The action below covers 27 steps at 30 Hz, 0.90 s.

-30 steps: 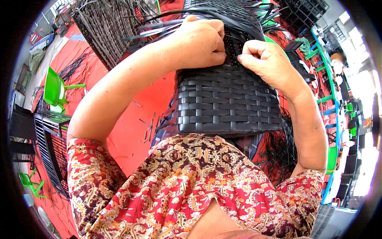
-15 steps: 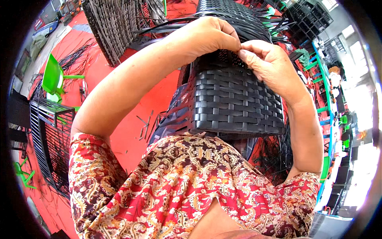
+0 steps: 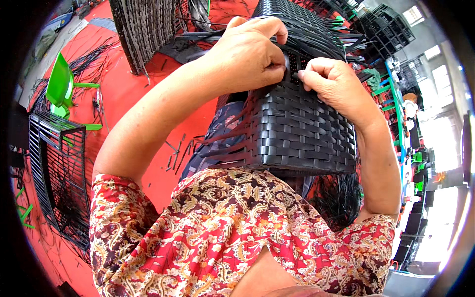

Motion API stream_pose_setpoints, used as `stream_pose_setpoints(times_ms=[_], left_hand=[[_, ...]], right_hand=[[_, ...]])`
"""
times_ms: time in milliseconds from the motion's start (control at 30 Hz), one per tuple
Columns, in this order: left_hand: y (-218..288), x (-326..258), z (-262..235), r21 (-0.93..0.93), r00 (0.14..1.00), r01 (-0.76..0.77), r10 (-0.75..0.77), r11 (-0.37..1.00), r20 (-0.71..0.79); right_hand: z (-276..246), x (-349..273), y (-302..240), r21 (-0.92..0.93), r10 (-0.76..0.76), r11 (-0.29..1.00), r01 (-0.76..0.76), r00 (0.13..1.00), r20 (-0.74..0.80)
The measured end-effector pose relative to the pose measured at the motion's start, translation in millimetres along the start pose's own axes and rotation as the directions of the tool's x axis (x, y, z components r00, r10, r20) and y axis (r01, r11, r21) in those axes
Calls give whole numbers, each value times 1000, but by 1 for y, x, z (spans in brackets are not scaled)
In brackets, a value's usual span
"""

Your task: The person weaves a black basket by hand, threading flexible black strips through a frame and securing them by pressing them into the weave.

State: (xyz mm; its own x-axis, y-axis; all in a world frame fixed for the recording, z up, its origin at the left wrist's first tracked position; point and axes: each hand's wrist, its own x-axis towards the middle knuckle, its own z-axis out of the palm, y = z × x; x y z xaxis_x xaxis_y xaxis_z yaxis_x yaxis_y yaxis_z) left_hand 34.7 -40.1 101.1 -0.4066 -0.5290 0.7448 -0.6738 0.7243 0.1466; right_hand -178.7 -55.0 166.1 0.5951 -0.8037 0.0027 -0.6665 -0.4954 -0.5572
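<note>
In front of my body lies a black woven piece (image 3: 307,131) of flat, shiny plastic strips in an over-and-under weave. Loose strips stick out from its left edge and fan out from its far part. At the top of the near woven face, my left hand (image 3: 257,52) is closed, thumb and fingers pinching a black strip (image 3: 288,64). Just right of it my right hand (image 3: 332,81) is closed too, thumb against forefinger at the weave's upper edge. What lies between those fingertips is hidden.
A green chair (image 3: 60,81) and a black slatted frame (image 3: 58,163) stand on the red floor (image 3: 123,138) to the left. A dark woven panel (image 3: 143,32) leans at the far left. Strip offcuts litter the floor. Black frames (image 3: 386,27) are stacked at the far right.
My hands have drawn apart, the left rising with its fingers turned more upward. The view has shifted slightly, and the woven piece sits a little farther right and lower.
</note>
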Motion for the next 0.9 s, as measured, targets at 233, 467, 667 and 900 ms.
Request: stream_pose_setpoints(times_ms=[233,467,667,900], left_hand=[[-11,2,15,-417,966,233,-161,879,202],[-6,-1,10,-679,915,402,-288,614,281],[-1,5,8,-614,914,405,-298,677,274],[-3,9,7,-561,923,376,-249,737,293]], right_hand=[[-7,9,-4,52,-82,996,73,977,199],[-4,9,-16,9,61,998,-64,978,198],[-2,2,-19,-61,33,998,-25,990,135],[-3,-8,-20,-228,-107,966,120,992,70]])
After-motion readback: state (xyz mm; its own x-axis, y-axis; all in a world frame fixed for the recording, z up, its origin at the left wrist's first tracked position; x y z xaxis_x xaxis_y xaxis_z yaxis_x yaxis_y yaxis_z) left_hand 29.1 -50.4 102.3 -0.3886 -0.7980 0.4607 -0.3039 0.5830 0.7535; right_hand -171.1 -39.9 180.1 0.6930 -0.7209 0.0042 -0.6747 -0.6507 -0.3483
